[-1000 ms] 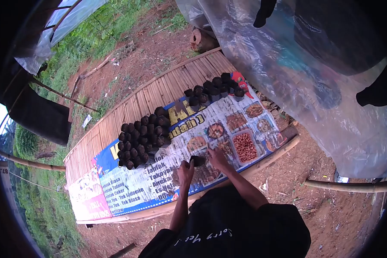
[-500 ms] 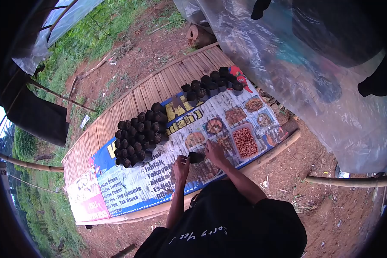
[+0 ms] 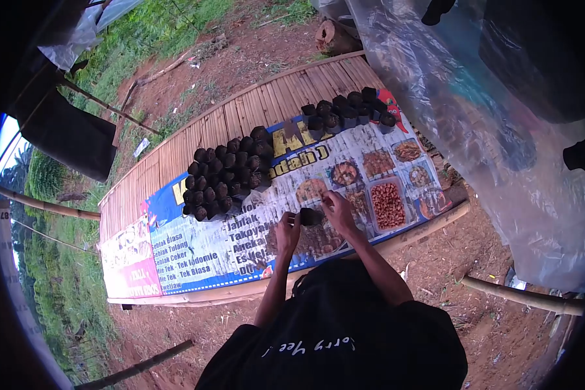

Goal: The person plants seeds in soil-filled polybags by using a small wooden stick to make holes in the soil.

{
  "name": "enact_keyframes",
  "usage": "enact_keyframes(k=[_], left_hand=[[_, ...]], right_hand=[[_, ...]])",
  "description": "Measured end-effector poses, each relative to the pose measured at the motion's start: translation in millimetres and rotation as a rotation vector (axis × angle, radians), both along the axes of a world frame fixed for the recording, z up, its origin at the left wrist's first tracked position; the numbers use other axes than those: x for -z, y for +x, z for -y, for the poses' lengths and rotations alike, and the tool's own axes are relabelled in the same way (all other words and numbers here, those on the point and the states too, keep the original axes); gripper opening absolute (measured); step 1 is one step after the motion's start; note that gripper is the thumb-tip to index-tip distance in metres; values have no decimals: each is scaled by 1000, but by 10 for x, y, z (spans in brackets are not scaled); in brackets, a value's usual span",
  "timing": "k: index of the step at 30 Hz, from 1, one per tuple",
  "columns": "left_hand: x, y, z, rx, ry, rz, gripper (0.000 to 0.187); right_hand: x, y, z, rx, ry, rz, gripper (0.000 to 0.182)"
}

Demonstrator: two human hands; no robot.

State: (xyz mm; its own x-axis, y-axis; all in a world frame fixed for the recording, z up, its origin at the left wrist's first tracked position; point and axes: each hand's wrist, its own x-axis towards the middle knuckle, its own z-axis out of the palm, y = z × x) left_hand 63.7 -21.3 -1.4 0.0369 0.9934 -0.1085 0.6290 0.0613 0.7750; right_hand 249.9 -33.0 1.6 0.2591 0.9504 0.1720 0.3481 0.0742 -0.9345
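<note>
A small black seedling bag (image 3: pixel 311 217) stands on the printed banner in front of me. My left hand (image 3: pixel 288 231) is closed at its left side, fingertips against the plastic. On the other side, my right hand (image 3: pixel 337 208) is just right of the bag's rim, fingers drawn together; whatever they may hold is too small to make out. A clear plastic tub (image 3: pixel 371 195) of reddish seeds, perhaps peanuts, sits to the right of that hand. Beyond the left hand stands a large cluster of dark soil-filled bags (image 3: pixel 224 172).
A smaller group of black bags (image 3: pixel 348 112) stands at the far right of the bamboo table (image 3: pixel 240 107). The food-menu banner (image 3: pixel 195 250) covers much of the tabletop. Clear plastic sheeting (image 3: pixel 435 130) hangs at the right, and a bamboo pole (image 3: pixel 526 296) juts in below.
The view has shifted, so the table sits further right and slightly higher. My right hand has stayed beside the bag's rim, and my left hand remains at its side.
</note>
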Motion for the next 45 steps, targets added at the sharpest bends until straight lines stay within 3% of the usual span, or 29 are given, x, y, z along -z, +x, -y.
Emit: enact_keyframes(k=[5, 6, 8, 12, 15, 24, 30, 45], left_hand=[[239, -134, 98, 23, 16, 27, 28], [435, -219, 91, 116, 68, 46, 39], [369, -212, 118, 212, 45, 15, 54], [363, -132, 79, 302, 115, 48, 71], [543, -114, 4, 339, 269, 53, 67], [522, -79, -5, 378, 268, 37, 60], [727, -84, -11, 354, 310, 48, 56], [728, -112, -2, 382, 344, -6, 55]], right_hand=[[-272, -136, -12, -88, 8, -56, 19], [-318, -171, -8, -113, 52, -33, 18], [-356, -179, 5, -222, 53, 187, 15], [-247, -235, 35, -305, 60, 248, 13], [-179, -247, 71, -301, 12, 315, 12], [-17, -261, 111, -298, 141, 453, 11], [66, -270, 116, -290, 97, 524, 12], [-37, -276, 162, -297, 73, 486, 13]])
